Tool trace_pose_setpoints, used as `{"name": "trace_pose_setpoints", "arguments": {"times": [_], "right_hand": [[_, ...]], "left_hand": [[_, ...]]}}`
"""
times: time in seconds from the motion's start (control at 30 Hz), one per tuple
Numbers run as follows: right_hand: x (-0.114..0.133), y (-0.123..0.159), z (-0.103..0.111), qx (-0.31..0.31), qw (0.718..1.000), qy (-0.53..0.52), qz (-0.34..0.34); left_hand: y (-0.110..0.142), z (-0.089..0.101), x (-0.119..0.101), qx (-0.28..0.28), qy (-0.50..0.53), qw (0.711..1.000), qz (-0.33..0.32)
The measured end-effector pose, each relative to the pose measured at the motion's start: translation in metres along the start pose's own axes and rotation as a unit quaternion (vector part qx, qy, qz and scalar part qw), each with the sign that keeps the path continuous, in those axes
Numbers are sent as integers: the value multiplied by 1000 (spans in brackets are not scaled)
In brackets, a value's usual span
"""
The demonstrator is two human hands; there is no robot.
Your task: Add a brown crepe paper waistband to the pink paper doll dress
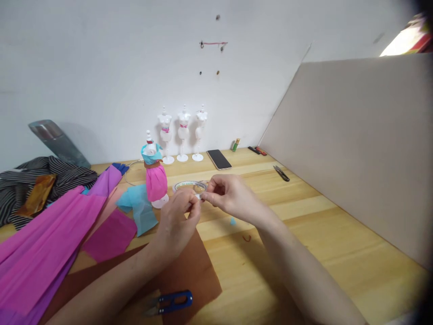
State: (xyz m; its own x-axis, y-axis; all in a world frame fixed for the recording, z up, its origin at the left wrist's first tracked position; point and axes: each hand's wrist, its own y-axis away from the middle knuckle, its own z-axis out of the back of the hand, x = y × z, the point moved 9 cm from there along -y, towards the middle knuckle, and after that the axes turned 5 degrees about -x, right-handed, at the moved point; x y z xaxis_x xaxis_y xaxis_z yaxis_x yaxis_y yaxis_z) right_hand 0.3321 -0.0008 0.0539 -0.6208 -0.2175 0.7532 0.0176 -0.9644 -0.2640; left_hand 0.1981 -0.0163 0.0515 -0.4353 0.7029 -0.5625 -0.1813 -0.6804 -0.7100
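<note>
Both of your hands are raised over the table, fingertips nearly meeting. Your left hand has thumb and forefinger closed on the left end of a small white scrap; your right hand pinches its right end. The scrap sits between the two grips, largely covered by the fingers, and is too small to identify further. Directly behind it lies a tape roll, partly hidden by your hands. Left of your left hand, a dress form stands upright in a blue top and pink skirt, with sheer blue cloth and a pink square nearby. A brown sheet extends under your left forearm, with the handle of the blue snips resting over it. A phone lies farther back, near the wall.
</note>
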Motion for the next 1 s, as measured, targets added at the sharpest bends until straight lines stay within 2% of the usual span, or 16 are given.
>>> {"name": "trace_pose_setpoints", "arguments": {"times": [0.17, 0.37, 0.43, 0.5, 0.6, 0.7, 0.77, 0.83, 0.9, 1.0], "right_hand": [[1, 1, -3, 7, 999, 27, -16], [-12, 0, -15, 72, 989, -114, -56], [-16, -1, -17, 81, 984, -142, -64], [-21, -4, -14, 83, 985, -134, -65], [-31, -10, 3, 68, 993, -75, -67], [-52, -19, 29, 24, 996, 8, -90], [-71, -22, 44, -1, 990, 62, -123], [-86, -25, 49, 0, 983, 111, -146], [-95, -26, 43, 23, 981, 118, -150], [-99, -27, 23, 88, 980, 113, -140]], "left_hand": [[0, 1, -7, -2, -26, 999, -24], [-2, 3, -7, 3, 1, 1000, -12], [-2, 2, -1, 12, 26, 999, 16], [-3, 0, 9, 30, 85, 993, 76], [-4, -2, 24, 65, 222, 949, 212], [-8, 9, 25, 69, 309, 894, 316], [-14, 22, 19, 59, 363, 866, 338], [-19, 34, 15, 44, 419, 839, 344], [-23, 42, 14, 36, 469, 810, 350], [-24, 45, 17, 22, 524, 768, 367]]}}
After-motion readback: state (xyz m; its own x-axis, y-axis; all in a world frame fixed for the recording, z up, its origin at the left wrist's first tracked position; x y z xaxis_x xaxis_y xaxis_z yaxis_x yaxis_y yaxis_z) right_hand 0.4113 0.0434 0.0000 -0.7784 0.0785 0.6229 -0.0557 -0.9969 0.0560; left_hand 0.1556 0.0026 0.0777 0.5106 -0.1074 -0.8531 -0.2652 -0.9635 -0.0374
